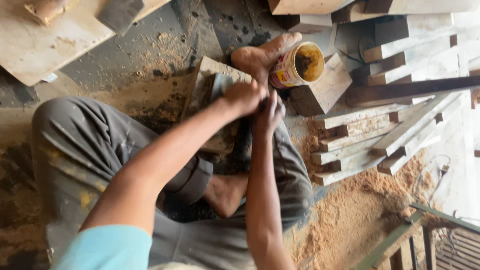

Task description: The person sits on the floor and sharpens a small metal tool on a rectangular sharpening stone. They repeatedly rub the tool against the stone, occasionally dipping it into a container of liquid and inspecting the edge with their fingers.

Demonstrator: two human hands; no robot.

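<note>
I sit on the floor in grey trousers with both hands together over a slanted wooden board. My left hand is closed on a flat grey piece that lies against the board. Pressed against the left hand from the right is my right hand, fingers curled; whatever is in it is hidden. One bare foot rests at the board's far end. The other foot is tucked under my knee.
An open tin can with dark brown paste lies tilted on a wood block beside the foot. Several sawn wood bars are stacked at the right. Sawdust covers the floor. A large flat board lies top left, a green frame bottom right.
</note>
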